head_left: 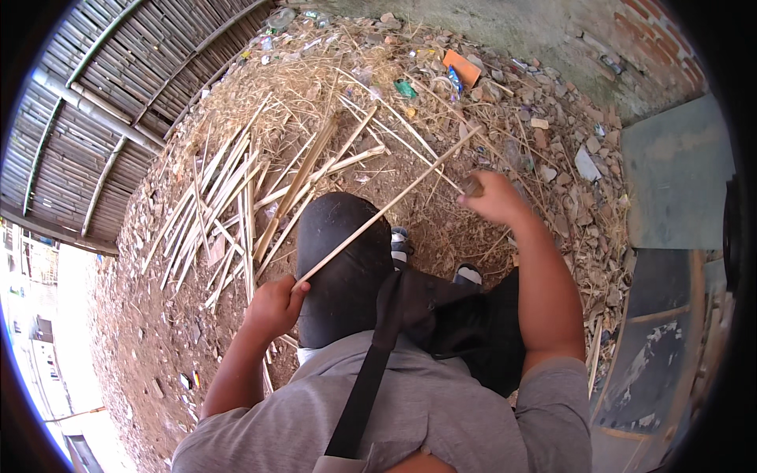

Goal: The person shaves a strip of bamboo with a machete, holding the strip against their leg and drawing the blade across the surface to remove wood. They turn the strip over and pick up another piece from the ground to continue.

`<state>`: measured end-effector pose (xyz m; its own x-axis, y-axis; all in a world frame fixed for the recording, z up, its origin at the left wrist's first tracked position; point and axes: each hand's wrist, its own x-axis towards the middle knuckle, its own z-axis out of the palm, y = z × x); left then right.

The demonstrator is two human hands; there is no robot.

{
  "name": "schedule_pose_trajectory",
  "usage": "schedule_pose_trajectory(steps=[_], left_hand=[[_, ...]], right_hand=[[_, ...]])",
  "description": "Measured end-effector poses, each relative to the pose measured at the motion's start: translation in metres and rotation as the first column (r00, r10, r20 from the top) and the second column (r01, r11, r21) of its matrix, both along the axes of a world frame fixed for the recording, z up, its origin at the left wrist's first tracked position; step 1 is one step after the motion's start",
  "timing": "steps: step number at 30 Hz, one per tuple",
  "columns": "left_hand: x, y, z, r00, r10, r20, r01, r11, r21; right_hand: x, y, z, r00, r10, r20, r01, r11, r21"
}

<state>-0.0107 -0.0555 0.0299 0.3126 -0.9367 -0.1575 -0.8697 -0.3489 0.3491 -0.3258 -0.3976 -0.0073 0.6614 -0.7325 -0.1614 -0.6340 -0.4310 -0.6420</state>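
Observation:
My left hand [276, 306] is closed round the lower end of a long pale bamboo strip [386, 206]. The strip slants up and right across my black-covered left knee [337, 256], its far end over the ground. At the right, my right hand [497, 199] grips a short brown handle [472, 187]. A thin light edge runs up and left from the handle toward the strip; whether it is a blade or a strip lying behind, I cannot make out. Beyond my knee and to its left lies a loose pile of split bamboo strips [229, 206].
A bamboo-slat wall [102, 102] stands at the left. Rubble [552, 173], dry straw and an orange piece [462, 68] lie in front of a plastered wall [505, 39]. Grey-green and dark panels [678, 181] stand at the right. A black strap [364, 394] crosses my chest.

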Motion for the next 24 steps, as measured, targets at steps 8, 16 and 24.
schedule_pose_trajectory(steps=[8, 16, 24], left_hand=[[-0.002, 0.002, 0.001, 1.0, 0.019, 0.006, -0.019, 1.0, 0.023], [-0.008, -0.007, 0.024, 0.995, 0.097, 0.01, -0.097, 0.987, 0.131], [0.0, -0.001, 0.016, 0.998, 0.059, 0.019, -0.06, 0.992, 0.107]], right_hand=[[0.023, 0.04, 0.027, 1.0, 0.011, -0.023, -0.011, 1.0, 0.013], [0.005, 0.003, 0.006, 0.994, -0.075, -0.078, 0.076, 0.997, 0.013], [0.03, 0.04, 0.02, 0.991, 0.1, -0.088, -0.101, 0.995, -0.006]])
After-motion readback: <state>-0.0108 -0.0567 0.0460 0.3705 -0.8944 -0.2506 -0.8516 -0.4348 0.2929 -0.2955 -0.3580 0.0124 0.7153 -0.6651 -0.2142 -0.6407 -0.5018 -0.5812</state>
